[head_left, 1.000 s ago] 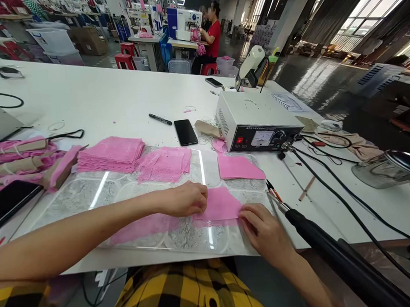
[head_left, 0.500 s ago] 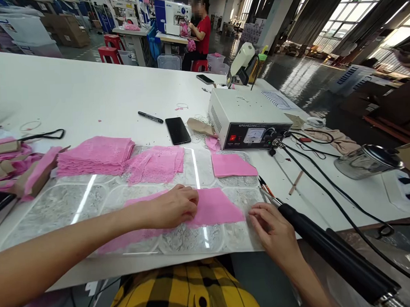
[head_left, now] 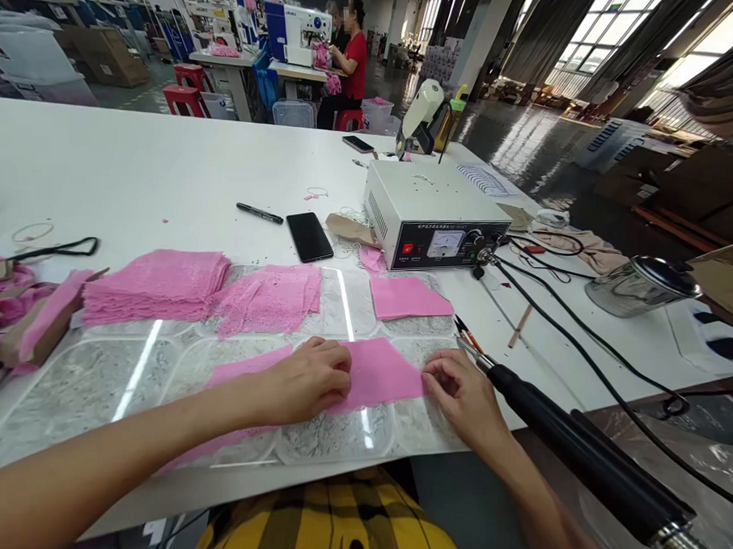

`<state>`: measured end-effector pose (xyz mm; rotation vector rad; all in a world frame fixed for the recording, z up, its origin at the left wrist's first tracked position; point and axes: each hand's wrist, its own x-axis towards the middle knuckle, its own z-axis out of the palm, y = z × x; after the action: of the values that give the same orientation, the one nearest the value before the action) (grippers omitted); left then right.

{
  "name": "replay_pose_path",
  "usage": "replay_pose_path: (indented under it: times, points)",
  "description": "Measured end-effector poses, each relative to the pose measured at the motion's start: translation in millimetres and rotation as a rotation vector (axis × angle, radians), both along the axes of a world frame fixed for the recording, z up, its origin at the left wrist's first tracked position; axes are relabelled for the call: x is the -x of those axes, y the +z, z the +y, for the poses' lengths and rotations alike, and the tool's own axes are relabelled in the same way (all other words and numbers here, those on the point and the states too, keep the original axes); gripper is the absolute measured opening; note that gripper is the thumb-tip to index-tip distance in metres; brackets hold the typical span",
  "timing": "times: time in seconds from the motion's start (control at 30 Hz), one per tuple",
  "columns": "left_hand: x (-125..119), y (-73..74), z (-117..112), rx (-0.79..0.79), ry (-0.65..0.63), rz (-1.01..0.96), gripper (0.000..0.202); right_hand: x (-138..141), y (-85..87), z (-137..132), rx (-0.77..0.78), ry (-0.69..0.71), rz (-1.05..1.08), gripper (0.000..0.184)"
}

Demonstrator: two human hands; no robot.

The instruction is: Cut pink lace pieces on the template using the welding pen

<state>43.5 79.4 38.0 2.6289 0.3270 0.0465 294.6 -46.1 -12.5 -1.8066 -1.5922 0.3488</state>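
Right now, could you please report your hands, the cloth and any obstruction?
Left hand on pink cloth. Right hand at its right edge. Black-handled tool close alongside.

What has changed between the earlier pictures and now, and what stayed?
The right hand was at the right end of the pink cloth, drew off rightward, then returned left to it; whether it grips is unclear. The left hand stayed on the pink cloth; the phone beside the black pen stayed put.

Two foreground hands (head_left: 313, 378) (head_left: 466, 395); two lacy piles (head_left: 152, 288) (head_left: 274, 299); one metered box (head_left: 433, 199); one glass jar (head_left: 625, 287); three red stools (head_left: 187, 100) (head_left: 191, 75) (head_left: 348, 119)
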Motion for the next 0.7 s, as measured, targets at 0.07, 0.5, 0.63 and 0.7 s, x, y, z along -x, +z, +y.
replay_pose_path:
  times: [0.07, 0.5, 0.63, 0.7]
  points:
    - [0, -1.2, 0, 0.002, 0.001, -0.003, 0.018, 0, 1.5, 1, -0.004, -0.004, 0.034, 0.015]
    - [-34, 1.2, -9, 0.024, 0.109, -0.035, 0.012, -3, 14.1, 9, 0.057, -0.08, 0.224, 0.027]
    - [-59, 1.6, -17, 0.043, 0.163, -0.019, 0.016, -1, 20.5, 12, 0.099, -0.056, 0.303, 0.031]
    - [-70, 0.4, -20, 0.043, 0.206, -0.007, 0.032, 2, 23.7, 14, 0.105, -0.046, 0.334, 0.032]
